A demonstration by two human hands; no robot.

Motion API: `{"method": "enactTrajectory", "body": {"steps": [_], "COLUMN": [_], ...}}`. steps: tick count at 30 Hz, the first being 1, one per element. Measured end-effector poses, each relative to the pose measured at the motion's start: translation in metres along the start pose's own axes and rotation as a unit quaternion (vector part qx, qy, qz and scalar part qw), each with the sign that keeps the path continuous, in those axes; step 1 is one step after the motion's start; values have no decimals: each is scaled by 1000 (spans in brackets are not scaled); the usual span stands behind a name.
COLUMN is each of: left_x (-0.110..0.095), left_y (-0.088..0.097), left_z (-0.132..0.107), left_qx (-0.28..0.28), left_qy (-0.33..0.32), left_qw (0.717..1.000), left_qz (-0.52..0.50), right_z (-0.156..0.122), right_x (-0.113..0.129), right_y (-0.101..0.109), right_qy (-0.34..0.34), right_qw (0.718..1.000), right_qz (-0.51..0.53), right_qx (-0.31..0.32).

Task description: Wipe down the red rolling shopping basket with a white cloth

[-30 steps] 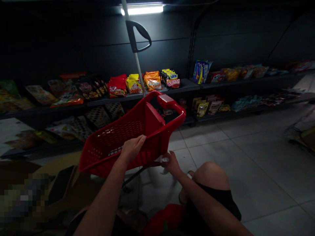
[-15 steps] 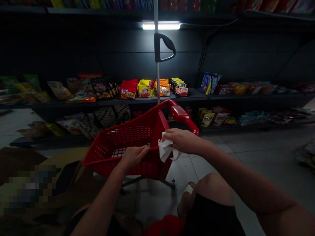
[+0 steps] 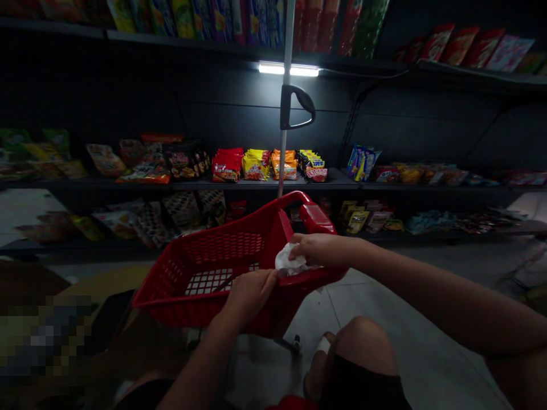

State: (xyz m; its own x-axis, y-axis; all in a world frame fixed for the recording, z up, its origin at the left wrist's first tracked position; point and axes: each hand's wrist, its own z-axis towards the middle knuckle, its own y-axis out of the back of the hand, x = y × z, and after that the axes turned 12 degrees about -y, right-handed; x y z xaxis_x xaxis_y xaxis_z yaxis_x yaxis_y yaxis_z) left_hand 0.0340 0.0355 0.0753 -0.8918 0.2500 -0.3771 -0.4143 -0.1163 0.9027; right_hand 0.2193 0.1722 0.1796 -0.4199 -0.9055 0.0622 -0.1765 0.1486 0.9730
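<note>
A red plastic shopping cart [image 3: 183, 312] with perforated sides stands in front of me. My left hand [image 3: 251, 290] grips the cart's near rim, fingers curled over the edge. My right hand [image 3: 314, 249] presses a crumpled white cloth or tissue [image 3: 287, 261] against the cart near its raised handle end; which of the two it is I cannot tell. The cloth lies just beyond my left fingertips. The red handle [image 3: 316, 217] rises behind my right hand, which partly hides it. Inside the basket, the pale floor shows through the grid bottom.
Dark shelves hold snack bags [image 3: 226, 165] in rows behind the cart. A grey pole with a black loop grip [image 3: 298, 107] stands up in front of them. A lit tube lamp [image 3: 288, 69] hangs under the upper shelf. My bent knee [image 3: 363, 344] is below, near a cart wheel [image 3: 296, 344].
My right hand has brought the cloth down flat onto the cart's edge; before, it hung loose. My left hand has shifted right along the rim. The view has tilted up slightly.
</note>
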Motion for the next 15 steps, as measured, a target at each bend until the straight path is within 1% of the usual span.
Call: {"method": "enactTrajectory", "body": {"steps": [2,5,7,9,11,13,15], "left_x": [-14,-20,-17,-14,-12,-11,-10], "left_y": [-7,-15,-18,-18,-18,-19,-21], "left_z": [5,8,7,4,0,-3,-5], "left_qx": [-17,-41,-47,-50,-53,-54,-54], "left_qy": [-27,-50,-64,-73,-78,-79,-76], "left_qw": [999,996,995,994,993,993,993], "left_qz": [22,53,60,63,65,66,68], "right_z": [15,51,78,105,128,143,148], "right_x": [-2,-7,-13,-22,-33,-43,-47], "right_y": [8,13,14,15,19,22,24], "right_qy": [-5,1,-37,-104,-160,-179,-183], "right_qw": [999,997,992,979,963,958,958], "right_qz": [-16,-67,-119,-177,-214,-222,-221], "right_qx": [29,40,22,-8,-32,-32,-29]}}
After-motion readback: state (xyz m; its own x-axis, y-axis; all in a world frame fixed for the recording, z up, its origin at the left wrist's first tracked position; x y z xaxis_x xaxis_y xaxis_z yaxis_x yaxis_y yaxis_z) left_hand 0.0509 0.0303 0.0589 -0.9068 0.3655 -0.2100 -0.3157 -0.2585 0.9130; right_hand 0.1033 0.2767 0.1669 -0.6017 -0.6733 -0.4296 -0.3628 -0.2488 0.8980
